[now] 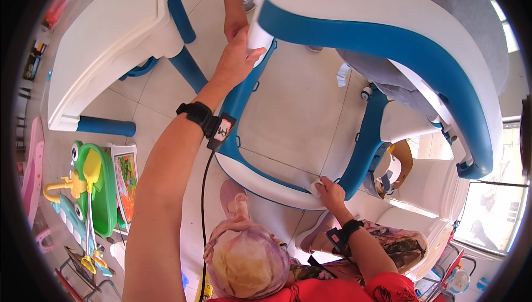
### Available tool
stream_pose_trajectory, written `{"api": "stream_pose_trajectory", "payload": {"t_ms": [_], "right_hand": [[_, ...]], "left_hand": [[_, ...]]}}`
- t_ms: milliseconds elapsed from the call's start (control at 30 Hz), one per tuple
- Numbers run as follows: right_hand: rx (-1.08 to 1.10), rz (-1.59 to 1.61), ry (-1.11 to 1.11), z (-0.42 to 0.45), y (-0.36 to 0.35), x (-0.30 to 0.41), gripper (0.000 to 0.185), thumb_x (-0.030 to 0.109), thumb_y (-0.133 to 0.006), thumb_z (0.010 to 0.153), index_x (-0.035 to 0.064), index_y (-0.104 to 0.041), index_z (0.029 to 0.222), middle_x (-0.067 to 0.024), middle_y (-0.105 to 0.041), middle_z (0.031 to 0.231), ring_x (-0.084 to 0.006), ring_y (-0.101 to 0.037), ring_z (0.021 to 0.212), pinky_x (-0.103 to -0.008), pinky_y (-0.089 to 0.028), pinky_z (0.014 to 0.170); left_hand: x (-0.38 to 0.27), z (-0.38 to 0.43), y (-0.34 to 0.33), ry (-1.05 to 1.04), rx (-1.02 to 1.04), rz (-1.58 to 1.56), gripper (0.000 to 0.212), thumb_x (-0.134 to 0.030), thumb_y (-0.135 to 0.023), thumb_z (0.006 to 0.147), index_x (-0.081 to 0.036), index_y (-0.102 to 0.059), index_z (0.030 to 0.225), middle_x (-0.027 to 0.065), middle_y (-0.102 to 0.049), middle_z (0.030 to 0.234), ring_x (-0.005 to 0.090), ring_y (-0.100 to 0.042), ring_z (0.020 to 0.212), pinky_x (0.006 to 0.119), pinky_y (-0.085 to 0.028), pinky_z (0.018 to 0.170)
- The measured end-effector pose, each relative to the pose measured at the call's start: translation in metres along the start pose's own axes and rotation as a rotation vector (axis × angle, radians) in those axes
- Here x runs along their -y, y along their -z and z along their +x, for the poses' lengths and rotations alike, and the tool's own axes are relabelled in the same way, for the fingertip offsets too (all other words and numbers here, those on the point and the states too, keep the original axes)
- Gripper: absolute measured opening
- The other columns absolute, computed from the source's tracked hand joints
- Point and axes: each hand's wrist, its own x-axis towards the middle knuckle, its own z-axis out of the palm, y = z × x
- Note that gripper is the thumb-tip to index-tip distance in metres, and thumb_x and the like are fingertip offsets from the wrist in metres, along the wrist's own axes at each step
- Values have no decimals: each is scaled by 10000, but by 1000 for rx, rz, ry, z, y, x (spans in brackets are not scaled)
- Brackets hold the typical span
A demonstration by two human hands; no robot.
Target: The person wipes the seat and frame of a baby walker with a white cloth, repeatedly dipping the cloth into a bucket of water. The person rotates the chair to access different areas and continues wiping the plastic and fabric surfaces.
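A blue and white plastic frame (259, 175), a rounded U at its near end, stands on the tiled floor before me. My left hand (237, 58) is wrapped around a white upright post (258, 42) at the frame's left side. A white wad of cloth or tissue (316, 187) is pinched in my right hand (331, 196), pressed on the frame's white front rim near the right corner. Over the frame curves a blue and white upper rail (374, 31) with grey fabric (365, 65) hanging beneath it. Both my wrists wear black straps with small devices.
Another person's arm (235, 6) reaches in from the top, its hand partly hidden behind mine. A white plastic table with blue legs (108, 44) stands left. A green frog-shaped toy basin (99, 189) lies nearer. An open cardboard box (401, 164) and white buckets (432, 181) are right.
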Motion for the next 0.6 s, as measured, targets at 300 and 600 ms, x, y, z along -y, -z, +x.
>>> {"api": "stream_pose_trajectory", "payload": {"t_ms": [300, 600], "right_hand": [[-71, 48, 31, -2, -3, 1, 233, 326, -649, 936, 155, -693, 1088, -171, -742, 904, -399, -707, 870, -485, -541, 744], [-69, 47, 52, -6, -8, 0, 204, 313, -651, 929, 147, -688, 1042, -161, -744, 894, -385, -709, 847, -481, -539, 722]], "left_hand": [[-30, 17, 4, -5, 11, 128, 602, -220, -769, 899, 34, -488, 1368, 286, -688, 1180, 404, -687, 1113, 419, -534, 993], [-28, 25, 8, -64, -21, 138, 552, -248, -771, 922, 8, -513, 1337, 308, -701, 1137, 423, -721, 1031, 448, -580, 916]]}}
